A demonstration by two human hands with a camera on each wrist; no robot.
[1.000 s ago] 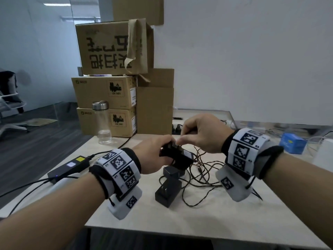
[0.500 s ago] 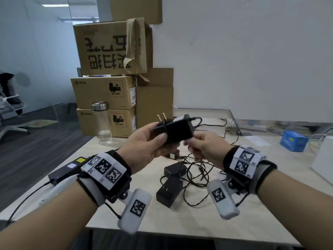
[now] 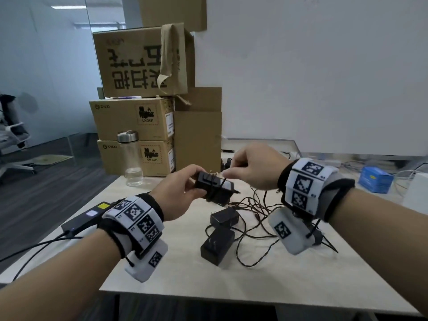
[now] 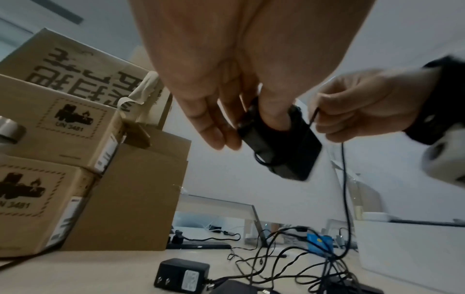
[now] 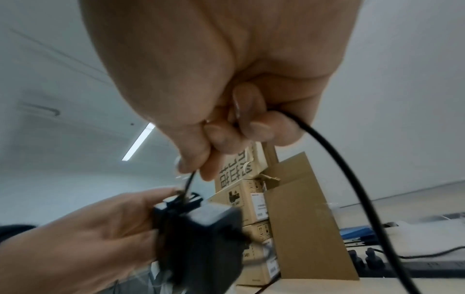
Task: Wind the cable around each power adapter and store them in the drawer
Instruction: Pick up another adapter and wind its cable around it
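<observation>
Change: since half a second ago the held power adapter (image 3: 214, 186) has come down from chest height to just above the table (image 3: 254, 283), and the right hand (image 3: 254, 169) has risen from below it to above its right end.
Left grip: the left hand (image 3: 179, 189) holds the held power adapter by its left end, thumb on one face, fingers on the other.
Right grip: thumb and forefinger pinch the cable (image 5: 352, 179) close to the adapter; the slack hangs from the curled fingers down to the table.
Winding: a few turns of cable cross the adapter's body.
Task's things: two more power adapters (image 3: 220, 239) lie on the table below the hands, touching each other, amid loose cable loops (image 3: 259, 218).
Surface: pale wood-look table; a black power brick (image 3: 85, 220) with a yellow label sits at its left edge, a clear bottle (image 3: 132, 158) with a metal cap stands beside stacked cardboard boxes (image 3: 139, 100) at the back left, and a blue box (image 3: 376, 179) lies at the far right.
Room: white wall behind, glass partition and dark floor to the left, an office chair (image 3: 11, 135) cut off at the frame edge.
Hard to make out: the drawer cannot be picked out in any view; the adapter is blurred in the right wrist view; which loose cable belongs to which adapter cannot be told.
</observation>
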